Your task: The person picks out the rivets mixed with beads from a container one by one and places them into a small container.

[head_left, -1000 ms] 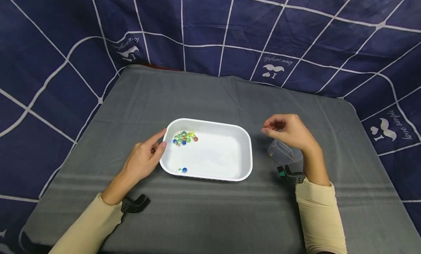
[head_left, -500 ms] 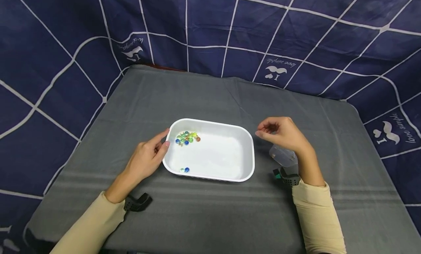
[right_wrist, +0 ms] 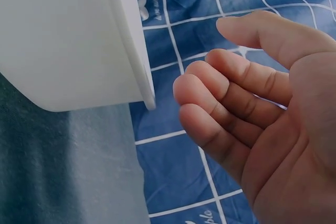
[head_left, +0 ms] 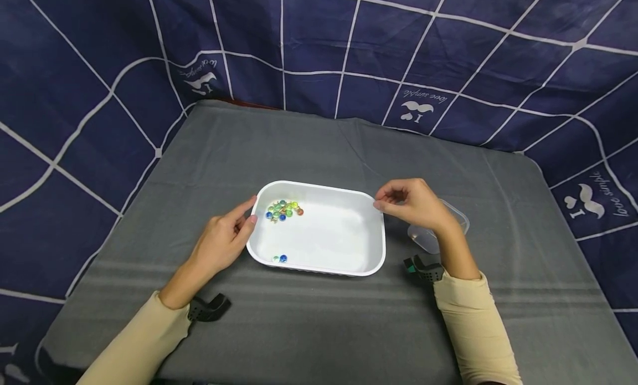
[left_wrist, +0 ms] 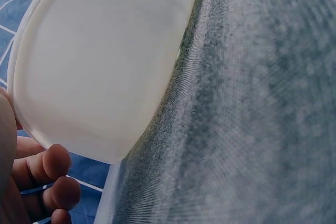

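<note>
A white tray (head_left: pixel 334 230) stands before me. It holds a cluster of coloured glass marbles (head_left: pixel 282 210) at its far left end and two more near its front wall. My left hand (head_left: pixel 219 241) touches the tray's left rim with index finger and thumb, the index finger stretched out; the left wrist view shows its other fingers loosely bent below the rim. At the far right corner, my right hand (head_left: pixel 411 205) hovers by the rim with loosely curved fingers. In the right wrist view, a gap separates its fingertips from the tray, and nothing lies in the palm.
A clear plastic container (head_left: pixel 423 238) lies right of the tray, partly hidden under my right hand and wrist. Grey cloth (head_left: pixel 319 329) covers the table. Dark blue curtains (head_left: pixel 309 41) with white lines stand behind and at the sides.
My right hand has moved left, from over the clear container to the tray's right corner. The left hand has stayed at the left rim, and the marbles have kept their places.
</note>
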Tool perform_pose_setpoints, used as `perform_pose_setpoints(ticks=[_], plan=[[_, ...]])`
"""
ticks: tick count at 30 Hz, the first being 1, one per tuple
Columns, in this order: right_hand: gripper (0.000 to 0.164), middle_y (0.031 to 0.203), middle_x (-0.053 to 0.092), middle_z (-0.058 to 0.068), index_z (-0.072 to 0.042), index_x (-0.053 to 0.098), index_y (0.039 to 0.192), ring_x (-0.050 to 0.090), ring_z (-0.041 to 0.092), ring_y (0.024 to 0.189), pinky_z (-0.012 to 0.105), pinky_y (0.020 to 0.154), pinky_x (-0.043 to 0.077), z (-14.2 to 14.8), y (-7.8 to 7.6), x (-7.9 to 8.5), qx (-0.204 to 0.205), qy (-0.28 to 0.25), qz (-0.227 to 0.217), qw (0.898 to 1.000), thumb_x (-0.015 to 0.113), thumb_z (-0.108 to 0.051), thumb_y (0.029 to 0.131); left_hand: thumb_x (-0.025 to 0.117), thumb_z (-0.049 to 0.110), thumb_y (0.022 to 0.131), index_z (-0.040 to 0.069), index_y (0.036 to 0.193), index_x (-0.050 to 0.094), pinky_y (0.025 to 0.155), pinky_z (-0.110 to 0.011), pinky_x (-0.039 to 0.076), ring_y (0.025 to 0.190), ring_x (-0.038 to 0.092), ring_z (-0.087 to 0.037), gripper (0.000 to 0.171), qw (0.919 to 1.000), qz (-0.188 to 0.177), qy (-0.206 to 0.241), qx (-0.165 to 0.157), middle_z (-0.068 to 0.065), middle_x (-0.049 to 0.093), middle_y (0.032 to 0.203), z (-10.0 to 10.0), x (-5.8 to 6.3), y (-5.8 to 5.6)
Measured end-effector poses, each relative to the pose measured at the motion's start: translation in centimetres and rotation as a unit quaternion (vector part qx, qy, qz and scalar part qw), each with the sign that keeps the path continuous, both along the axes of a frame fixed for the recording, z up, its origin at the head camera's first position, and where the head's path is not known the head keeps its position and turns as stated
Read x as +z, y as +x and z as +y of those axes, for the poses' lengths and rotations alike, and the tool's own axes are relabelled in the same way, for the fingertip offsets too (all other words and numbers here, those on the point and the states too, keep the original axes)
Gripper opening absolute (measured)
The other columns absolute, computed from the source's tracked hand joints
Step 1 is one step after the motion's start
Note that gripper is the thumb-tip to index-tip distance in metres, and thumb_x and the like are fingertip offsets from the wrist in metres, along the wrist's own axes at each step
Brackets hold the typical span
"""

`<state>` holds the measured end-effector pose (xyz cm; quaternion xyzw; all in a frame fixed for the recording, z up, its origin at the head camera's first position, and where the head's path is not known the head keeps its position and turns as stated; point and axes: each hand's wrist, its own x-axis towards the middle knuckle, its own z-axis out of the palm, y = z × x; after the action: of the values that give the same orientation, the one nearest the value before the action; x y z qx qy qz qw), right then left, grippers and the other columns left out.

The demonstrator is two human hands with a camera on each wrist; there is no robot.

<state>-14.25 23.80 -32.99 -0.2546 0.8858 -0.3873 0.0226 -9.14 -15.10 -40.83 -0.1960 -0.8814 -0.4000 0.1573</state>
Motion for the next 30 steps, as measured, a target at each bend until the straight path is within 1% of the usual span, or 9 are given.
perform_pose_setpoints(ticks=[8,13,20,30], plan=[[0.003,0.078,0.068,0.001,-0.005,0.075,0.087,0.062,0.013,0.070,0.023,0.063,0.049,-0.6,-0.2,-0.1,0.005,0.006,-0.011,1.000,0.076,-0.007,0.086,0.060,0.007,0.097,-0.005,0.132,0.060,0.047,-0.025,0.034,0.049,0.038,-0.004,0.037,1.0000,-0.003,-0.002,0.001,0.007,0.047,0.062,0.1,0.0,0.0],[0.003,0.078,0.068,0.001,-0.006,0.075,0.087,0.062,0.013,0.070,0.023,0.064,0.049,-1.0,-0.4,0.1,0.015,0.012,-0.008,1.000,0.075,-0.008,0.087,0.060,0.007,0.097,-0.005,0.132,0.060,0.046,-0.025,0.034,0.049,0.037,-0.003,0.037,1.0000,-0.006,0.001,0.001,0.007,0.047,0.062,0.1,0.0,0.1],[0.005,0.079,0.069,0.000,-0.006,0.075,0.088,0.063,0.012,0.070,0.023,0.064,0.049,-1.4,-0.6,0.4,0.017,0.026,-0.010,0.999,0.075,-0.011,0.088,0.060,0.007,0.097,-0.005,0.132,0.060,0.046,-0.025,0.034,0.049,0.037,-0.003,0.037,1.0000,-0.005,-0.001,-0.002,0.007,0.047,0.062,0.1,0.2,0.1],[0.003,0.078,0.068,-0.001,-0.007,0.075,0.087,0.062,0.013,0.069,0.023,0.064,0.049,-2.2,-0.9,1.0,0.029,0.034,0.001,0.999,0.076,-0.010,0.086,0.059,0.007,0.098,-0.006,0.132,0.059,0.045,-0.025,0.033,0.049,0.037,-0.003,0.037,1.0000,-0.009,0.000,-0.002,0.007,0.047,0.062,0.1,0.1,0.1]])
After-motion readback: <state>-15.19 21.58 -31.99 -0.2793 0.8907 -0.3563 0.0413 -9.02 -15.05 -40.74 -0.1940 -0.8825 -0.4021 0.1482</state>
